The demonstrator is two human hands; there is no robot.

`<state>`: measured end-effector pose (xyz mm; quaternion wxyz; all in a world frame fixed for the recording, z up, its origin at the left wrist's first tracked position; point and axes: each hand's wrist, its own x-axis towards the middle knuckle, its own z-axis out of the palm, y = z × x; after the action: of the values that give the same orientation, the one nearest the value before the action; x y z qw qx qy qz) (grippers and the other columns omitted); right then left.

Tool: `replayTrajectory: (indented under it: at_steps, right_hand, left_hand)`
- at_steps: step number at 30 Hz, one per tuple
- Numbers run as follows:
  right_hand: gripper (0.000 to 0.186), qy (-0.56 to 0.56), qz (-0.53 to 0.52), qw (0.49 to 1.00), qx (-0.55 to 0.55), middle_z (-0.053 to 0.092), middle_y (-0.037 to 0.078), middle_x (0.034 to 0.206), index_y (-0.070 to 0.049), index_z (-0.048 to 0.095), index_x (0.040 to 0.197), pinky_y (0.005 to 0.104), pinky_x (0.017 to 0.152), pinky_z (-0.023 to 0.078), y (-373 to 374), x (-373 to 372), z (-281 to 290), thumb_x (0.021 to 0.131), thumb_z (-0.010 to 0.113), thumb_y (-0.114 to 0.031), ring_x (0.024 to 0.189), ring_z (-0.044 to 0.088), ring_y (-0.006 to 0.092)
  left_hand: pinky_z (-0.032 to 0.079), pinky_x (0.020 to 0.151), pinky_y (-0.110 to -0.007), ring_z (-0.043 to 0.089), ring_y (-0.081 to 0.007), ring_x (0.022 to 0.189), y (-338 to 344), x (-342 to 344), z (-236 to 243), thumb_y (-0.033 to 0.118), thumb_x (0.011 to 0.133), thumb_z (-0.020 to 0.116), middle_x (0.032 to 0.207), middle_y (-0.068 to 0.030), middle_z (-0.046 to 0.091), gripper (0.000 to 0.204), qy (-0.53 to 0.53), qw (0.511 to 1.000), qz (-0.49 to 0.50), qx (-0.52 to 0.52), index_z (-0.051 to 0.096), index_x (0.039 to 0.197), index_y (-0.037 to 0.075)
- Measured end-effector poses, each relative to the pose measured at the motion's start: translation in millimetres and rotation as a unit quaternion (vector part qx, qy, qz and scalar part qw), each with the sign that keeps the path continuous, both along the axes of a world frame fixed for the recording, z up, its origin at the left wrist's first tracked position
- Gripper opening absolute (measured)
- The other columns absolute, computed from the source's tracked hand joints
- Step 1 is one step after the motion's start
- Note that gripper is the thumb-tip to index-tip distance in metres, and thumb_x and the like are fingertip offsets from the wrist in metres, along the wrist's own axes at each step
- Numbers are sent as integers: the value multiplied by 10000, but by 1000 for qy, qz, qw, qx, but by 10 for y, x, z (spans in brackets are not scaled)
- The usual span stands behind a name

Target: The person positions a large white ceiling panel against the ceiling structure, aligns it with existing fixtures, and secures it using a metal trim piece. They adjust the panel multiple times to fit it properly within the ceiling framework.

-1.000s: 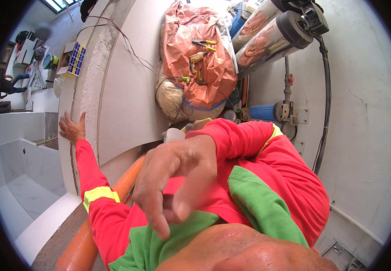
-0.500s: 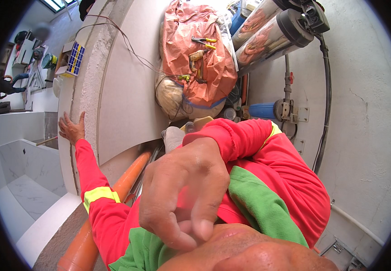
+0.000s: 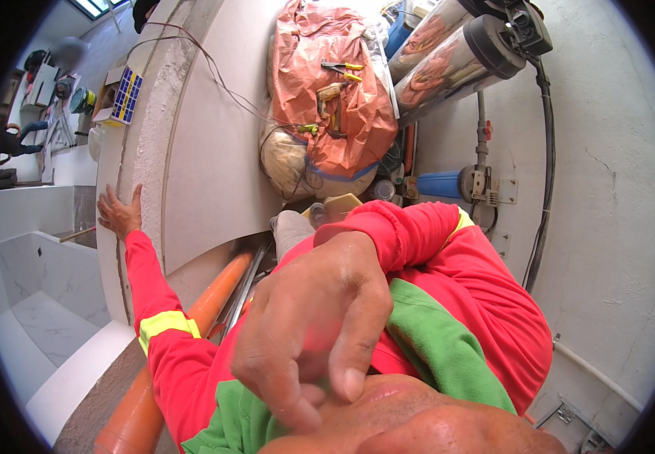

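Observation:
My left hand lies with spread fingers on the rough top of a wall ledge, with nothing in it. Close to the camera, my right hand is raised in front of me, its fingers loosely bent and a gap between thumb and fingers. I see nothing held there. Both arms wear red sleeves with yellow bands. Ahead, beyond my right hand, a pair of yellow-handled pliers and a worn yellowish tool lie on a crumpled orange sheet over a bulky heap.
An orange pipe runs beside me at the lower left. Clear filter cylinders and a blue canister stand along the right wall. A thin cable crosses the ledge, where an open box sits. A person is beyond.
My right hand has shifted slightly, its thumb a little further right and its fingers a little lower. The left hand stays on the ledge.

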<state>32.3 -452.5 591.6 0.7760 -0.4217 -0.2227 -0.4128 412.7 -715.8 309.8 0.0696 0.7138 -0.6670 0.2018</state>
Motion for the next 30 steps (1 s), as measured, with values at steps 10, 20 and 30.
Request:
replayTrajectory:
  at_steps: [10, 20, 30]
  right_hand:
    - [245, 371, -198, 899, 126, 610, -16, 823, -15, 662, 960, 236, 670, 437, -136, -429, -1702, 963, 650, -260, 764, 537, 63]
    - [338, 883, -250, 397, 0, 725, 124, 897, -94, 729, 1003, 379, 756, 531, 751, -1593, -4248, 826, 707, -381, 841, 701, 246]
    - [276, 872, -244, 400, 142, 737, 98, 891, -96, 739, 1008, 364, 748, 546, 1189, -1824, -4528, 842, 722, -316, 819, 704, 231]
  left_hand:
    - [239, 1137, -610, 322, -329, 1424, 12, -5, 19, 819, 724, 595, 1482, -137, 414, 975, 2, 1000, -3, 2, 423, 1469, 213]
    - [244, 1135, -616, 326, -313, 1425, 11, -26, 35, 819, 725, 592, 1481, -134, 414, 972, -11, 1000, 1, 2, 422, 1469, 218]
    - [248, 1133, -615, 330, -304, 1422, 7, -14, 25, 830, 723, 581, 1469, -127, 419, 973, -5, 1000, 2, 4, 427, 1465, 218]
